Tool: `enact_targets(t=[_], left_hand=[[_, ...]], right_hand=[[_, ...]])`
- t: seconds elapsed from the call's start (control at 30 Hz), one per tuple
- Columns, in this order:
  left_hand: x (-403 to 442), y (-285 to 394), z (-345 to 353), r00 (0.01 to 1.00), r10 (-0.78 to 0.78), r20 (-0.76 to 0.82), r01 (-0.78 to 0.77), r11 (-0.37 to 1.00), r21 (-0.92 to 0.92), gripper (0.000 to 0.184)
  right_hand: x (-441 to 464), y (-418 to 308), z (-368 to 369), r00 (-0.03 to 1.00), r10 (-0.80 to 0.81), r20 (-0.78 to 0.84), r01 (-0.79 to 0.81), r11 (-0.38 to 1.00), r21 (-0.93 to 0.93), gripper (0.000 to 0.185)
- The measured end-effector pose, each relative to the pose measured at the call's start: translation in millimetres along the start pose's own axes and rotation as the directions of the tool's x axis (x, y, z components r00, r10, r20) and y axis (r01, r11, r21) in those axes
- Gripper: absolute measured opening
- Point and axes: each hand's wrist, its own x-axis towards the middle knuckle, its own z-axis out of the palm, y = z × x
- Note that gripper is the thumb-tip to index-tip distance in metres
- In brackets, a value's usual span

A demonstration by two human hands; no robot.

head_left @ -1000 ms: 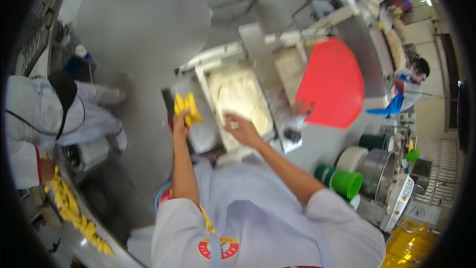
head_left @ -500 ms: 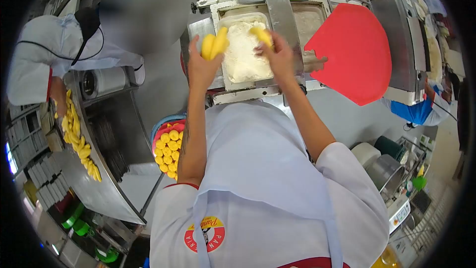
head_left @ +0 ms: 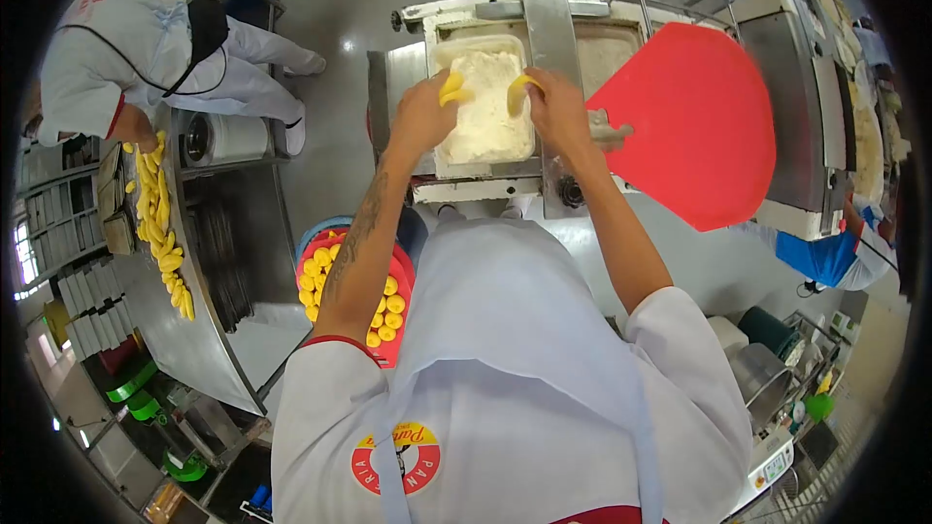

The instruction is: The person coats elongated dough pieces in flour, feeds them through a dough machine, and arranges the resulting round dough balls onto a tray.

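Yellow dough shows at the fingers of my left hand (head_left: 424,116), which is closed over the left edge of a tub of pale flour-like stuff (head_left: 485,121). My right hand (head_left: 560,114) grips another yellow dough piece (head_left: 520,94) at the tub's right edge. The tub sits in a white machine frame (head_left: 466,15), with a metal bar (head_left: 547,29) crossing just right of it. Beside my left forearm, lower down, a red-lined bin holds several yellow dough balls (head_left: 388,303).
A large red sheet (head_left: 694,126) lies right of the bar. At the left, a co-worker (head_left: 126,58) reaches to a metal table (head_left: 199,330) bearing a row of yellow dough pieces (head_left: 155,213). Another person in blue (head_left: 815,257) is far right, beyond a metal machine (head_left: 791,107).
The view has shifted. My hands, earlier holding yellow pieces higher up, are now at both sides of the tub; the left holds less visible dough. More of the dough-ball bin shows.
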Motion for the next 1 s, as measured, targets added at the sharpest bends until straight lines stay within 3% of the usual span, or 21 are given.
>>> enact_targets(t=[0.07, 0.1, 0.13, 0.17, 0.23, 0.27, 0.3, 0.37, 0.4, 0.47, 0.53, 0.6, 0.67, 0.73, 0.8, 0.83, 0.87, 0.9, 0.93, 0.97, 1.0], left_hand=[[0, -12, 29, 0.94, 0.13, -0.316, -0.119, 0.991, 0.053, 0.05], [5, -34, 65, 0.985, 0.048, -0.164, -0.035, 0.996, 0.08, 0.044], [9, -56, 101, 0.999, -0.037, -0.006, 0.037, 0.991, 0.132, 0.039], [10, -74, 125, 0.994, -0.069, 0.087, 0.055, 0.987, 0.149, 0.039], [8, -77, 165, 0.997, 0.068, 0.031, -0.07, 0.994, 0.079, 0.039], [12, -83, 164, 0.992, 0.123, -0.042, -0.122, 0.992, 0.013, 0.039], [15, -89, 163, 0.986, 0.133, -0.104, -0.141, 0.987, -0.073, 0.04], [-5, -74, 71, 0.993, -0.108, -0.046, 0.08, 0.909, -0.409, 0.048], [-50, -55, 1, 0.965, -0.225, 0.138, 0.262, 0.747, -0.611, 0.049], [-100, -91, -51, 0.942, -0.314, 0.121, 0.267, 0.481, -0.835, 0.045], [-145, -143, -48, 0.919, -0.38, 0.104, 0.124, 0.029, -0.992, 0.039], [-189, -187, -70, 0.857, -0.506, 0.099, 0.015, -0.167, -0.986, 0.037], [-222, -233, -95, 0.768, -0.641, -0.012, -0.127, -0.134, -0.983, 0.04], [-246, -259, -161, 0.622, -0.775, -0.107, -0.176, -0.006, -0.984, 0.038], [-247, -297, -226, 0.441, -0.773, -0.455, -0.212, 0.403, -0.89, 0.039], [-251, -290, -281, 0.366, -0.753, -0.547, 0.002, 0.589, -0.808, 0.046], [-246, -305, -313, 0.209, -0.651, -0.73, 0.113, 0.758, -0.643, 0.052], [-241, -320, -344, 0.038, -0.504, -0.863, 0.297, 0.83, -0.472, 0.058], [-237, -329, -363, -0.099, -0.232, -0.968, 0.526, 0.813, -0.249, 0.061], [-241, -322, -372, -0.094, -0.228, -0.969, 0.446, 0.861, -0.246, 0.06], [-245, -312, -377, -0.078, -0.229, -0.97, 0.351, 0.905, -0.241, 0.059]], right_hand=[[3, 1, 15, 0.995, -0.099, 0.003, 0.099, 0.989, -0.114, 0.018], [2, 5, 31, 0.987, -0.162, 0.014, 0.162, 0.973, -0.162, 0.018], [-6, 26, 57, 0.954, -0.122, 0.272, 0.206, 0.929, -0.307, 0.017], [-15, 51, 87, 0.8, -0.054, 0.597, 0.35, 0.851, -0.392, 0.019], [-26, 88, 118, 0.763, -0.179, 0.621, 0.403, 0.882, -0.242, 0.027], [-16, 112, 125, 0.735, -0.105, 0.67, 0.445, 0.821, -0.358, 0.033], [1, 15, 77, 0.684, 0.24, 0.689, 0.066, 0.92, -0.386, 0.031], [-1, -17, 48, 0.743, 0.235, 0.627, -0.207, 0.971, -0.119, 0.03], [-1, -33, 35, 0.77, 0.232, 0.594, -0.313, 0.949, 0.037, 0.031], [4, -24, 52, 0.729, 0.29, 0.62, -0.47, 0.87, 0.145, 0.027], [-8, -67, 67, 0.692, 0.316, 0.649, -0.551, 0.812, 0.192, 0.027], [-11, -106, 108, 0.647, 0.28, 0.709, -0.584, 0.78, 0.225, 0.03], [-2, -157, 161, 0.624, 0.052, 0.78, -0.459, 0.832, 0.312, 0.03], [14, -243, 215, 0.594, -0.182, 0.784, -0.245, 0.887, 0.392, 0.037], [34, -353, 264, 0.564, -0.441, 0.699, 0.036, 0.858, 0.512, 0.045], [44, -410, 285, 0.552, -0.542, 0.634, 0.143, 0.811, 0.568, 0.049], [53, -460, 300, 0.556, -0.599, 0.576, 0.216, 0.773, 0.596, 0.053], [59, -501, 308, 0.575, -0.616, 0.539, 0.24, 0.756, 0.609, 0.057], [61, -535, 309, 0.593, -0.627, 0.505, 0.253, 0.741, 0.623, 0.061], [61, -550, 303, 0.619, -0.623, 0.478, 0.146, 0.69, 0.709, 0.059], [64, -541, 298, 0.551, -0.719, 0.424, 0.251, 0.627, 0.738, 0.055]])
